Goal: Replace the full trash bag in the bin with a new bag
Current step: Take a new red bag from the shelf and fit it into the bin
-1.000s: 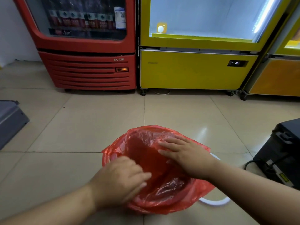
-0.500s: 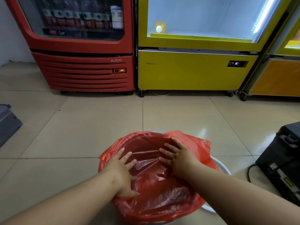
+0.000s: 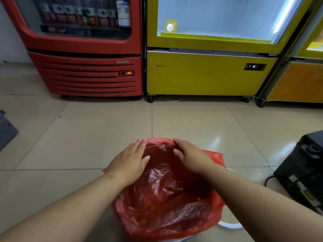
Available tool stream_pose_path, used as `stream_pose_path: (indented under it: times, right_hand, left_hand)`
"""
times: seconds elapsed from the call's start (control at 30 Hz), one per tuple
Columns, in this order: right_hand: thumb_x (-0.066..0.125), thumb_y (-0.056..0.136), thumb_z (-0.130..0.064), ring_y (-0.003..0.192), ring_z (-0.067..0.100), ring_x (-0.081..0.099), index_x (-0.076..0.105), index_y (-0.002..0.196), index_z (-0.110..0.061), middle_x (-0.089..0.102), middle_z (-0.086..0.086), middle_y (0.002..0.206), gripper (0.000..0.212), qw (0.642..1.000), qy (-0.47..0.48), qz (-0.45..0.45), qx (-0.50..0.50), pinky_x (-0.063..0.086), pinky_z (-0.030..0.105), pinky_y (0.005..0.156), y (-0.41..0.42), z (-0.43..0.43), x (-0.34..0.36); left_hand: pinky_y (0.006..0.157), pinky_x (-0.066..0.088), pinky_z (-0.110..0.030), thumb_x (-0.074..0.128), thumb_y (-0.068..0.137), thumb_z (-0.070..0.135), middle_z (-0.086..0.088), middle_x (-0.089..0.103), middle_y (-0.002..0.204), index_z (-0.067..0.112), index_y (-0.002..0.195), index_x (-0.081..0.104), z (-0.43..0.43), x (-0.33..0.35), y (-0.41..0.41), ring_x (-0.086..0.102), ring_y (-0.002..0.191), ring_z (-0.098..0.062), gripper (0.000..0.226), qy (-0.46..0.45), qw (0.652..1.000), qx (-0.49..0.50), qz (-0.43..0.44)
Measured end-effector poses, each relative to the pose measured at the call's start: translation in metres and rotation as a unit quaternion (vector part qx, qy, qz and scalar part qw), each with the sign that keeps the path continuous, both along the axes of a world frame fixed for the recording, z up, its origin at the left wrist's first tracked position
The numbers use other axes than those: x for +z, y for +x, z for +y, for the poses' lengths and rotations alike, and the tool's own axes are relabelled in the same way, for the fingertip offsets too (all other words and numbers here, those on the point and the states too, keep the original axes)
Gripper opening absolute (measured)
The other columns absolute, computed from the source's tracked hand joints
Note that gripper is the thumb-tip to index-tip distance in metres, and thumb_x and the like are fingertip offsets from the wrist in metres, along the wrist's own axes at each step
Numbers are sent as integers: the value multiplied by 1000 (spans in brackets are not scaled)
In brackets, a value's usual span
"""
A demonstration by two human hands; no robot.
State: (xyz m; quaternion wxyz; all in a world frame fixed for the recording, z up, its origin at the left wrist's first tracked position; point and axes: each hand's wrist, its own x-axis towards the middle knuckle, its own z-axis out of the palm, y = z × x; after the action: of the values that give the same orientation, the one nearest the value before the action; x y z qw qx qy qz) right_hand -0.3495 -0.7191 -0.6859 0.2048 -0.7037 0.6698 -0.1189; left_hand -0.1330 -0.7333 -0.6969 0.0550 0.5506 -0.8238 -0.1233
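A red plastic trash bag lines a bin on the tiled floor just below me; its mouth is spread open and the inside looks hollow. Only slivers of the white bin rim show at the lower right. My left hand lies flat with fingers together on the far left part of the bag's edge. My right hand rests on the far right part of the edge, fingertips curled over the plastic. Whether the fingers pinch the film is hidden.
A red drinks fridge and a yellow fridge stand against the far wall. A black case with a cable sits on the floor at the right. A grey box lies at the left edge.
Both hands have moved from inside the middle of the bag up to its far edge. The bag's mouth now looks wider and lies lower around the bin.
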Motion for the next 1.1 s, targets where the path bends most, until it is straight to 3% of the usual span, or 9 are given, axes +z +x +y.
stream_pose_path:
  times: [0.13,0.23,0.37,0.47,0.63,0.77,0.87,0.97,1.1]
  right_hand:
    - [41,97,-40,114,25,58,61,121,-15,62,10,125,41,967,88,-205,-126,42,34,99,-9,-12,8]
    - [43,95,-46,75,29,63,65,113,-5,65,20,101,51,847,193,-431,-245,52,36,73,-24,-4,5]
    - [35,97,-46,66,29,68,65,108,-5,70,19,81,53,748,194,-572,-275,56,35,65,-36,20,-10]
    - [32,96,-47,85,35,69,67,107,-4,71,23,92,56,716,171,-618,-277,53,45,82,-42,47,-24]
    - [25,97,-51,97,21,68,72,101,-28,75,1,97,53,835,60,-466,-286,56,40,81,-38,91,-25]
    - [37,95,-46,105,-23,48,50,105,-65,57,-44,106,26,952,-65,-279,-112,38,-1,88,-30,124,-14]
    - [41,88,-54,138,-13,15,11,144,-41,19,-28,149,65,984,-38,-175,-23,15,9,113,-34,150,-25]
    - [40,78,-59,143,-1,-4,-18,138,-28,-15,-20,149,89,996,-13,-89,10,-1,7,112,-35,169,-38]
    - [30,81,-71,146,10,3,-7,147,-17,-6,-5,156,93,996,-76,-17,38,7,25,118,-32,170,-25]
  left_hand:
    - [111,25,-31,30,97,38,1,29,153,22,145,24,-13,-1,5,29,139,-16,51,55,992,43,103]
    - [108,29,-31,33,97,35,-5,41,147,18,138,38,-18,-2,11,38,134,-18,44,107,973,96,180]
    - [92,41,-30,36,97,34,-7,57,131,15,124,55,-14,-6,19,51,117,-18,38,134,932,150,302]
    - [88,31,-22,35,97,36,-6,61,125,13,119,60,-8,-9,26,50,108,-11,41,129,913,183,342]
    - [99,27,-21,38,96,35,0,54,130,16,127,53,24,-8,34,42,121,-7,40,77,913,169,362]
    - [115,-3,-19,17,89,63,7,11,156,27,144,17,74,-2,43,4,145,-12,66,-54,994,-15,96]
    - [108,11,-27,12,92,60,3,47,141,25,133,48,110,9,46,41,131,-21,65,-100,979,-168,-58]
    - [108,13,-30,14,92,57,8,62,125,27,119,62,129,9,51,57,117,-13,63,-99,964,-217,-120]
    - [109,11,-31,13,93,55,9,65,120,30,116,64,137,11,54,60,112,-11,61,-70,965,-205,-150]
